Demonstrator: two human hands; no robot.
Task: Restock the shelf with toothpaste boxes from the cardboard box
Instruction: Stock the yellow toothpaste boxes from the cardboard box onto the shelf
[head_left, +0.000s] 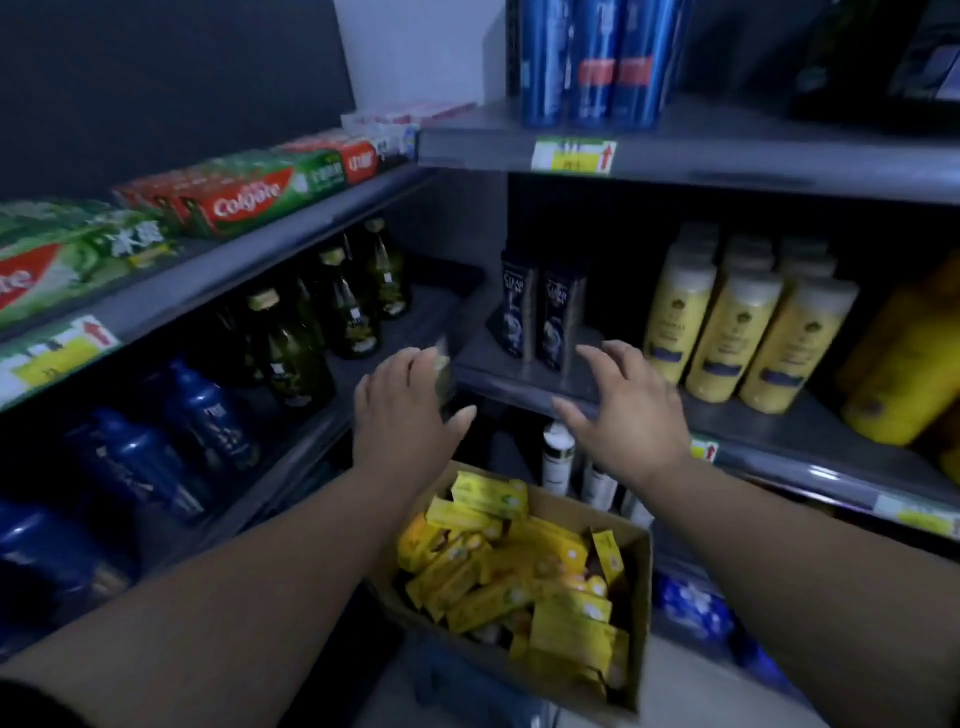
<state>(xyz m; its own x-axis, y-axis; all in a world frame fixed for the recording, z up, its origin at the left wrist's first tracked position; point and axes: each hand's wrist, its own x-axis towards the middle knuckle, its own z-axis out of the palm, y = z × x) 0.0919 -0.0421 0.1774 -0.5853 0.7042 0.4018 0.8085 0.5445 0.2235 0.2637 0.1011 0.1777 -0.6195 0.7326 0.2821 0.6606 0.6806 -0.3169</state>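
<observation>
Fingers (413, 359), left hand (405, 415): gripping blurred item (444, 371); right hand (626, 415): spread, empty. Yellow toothpaste boxes (519, 566) jumbled in cardboard box (638, 623).

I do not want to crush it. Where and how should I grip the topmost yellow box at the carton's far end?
Pinch the yellow box across its two long edges, near the middle, coming from above. It lies roughly flat atop the others in the cardboard box, so its upper face looks free.

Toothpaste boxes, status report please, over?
Right hand open, empty. Left hand on something blurred, grip unclear. Toothpaste boxes fill cardboard box. Dark bottles on shelf ahead.
</observation>
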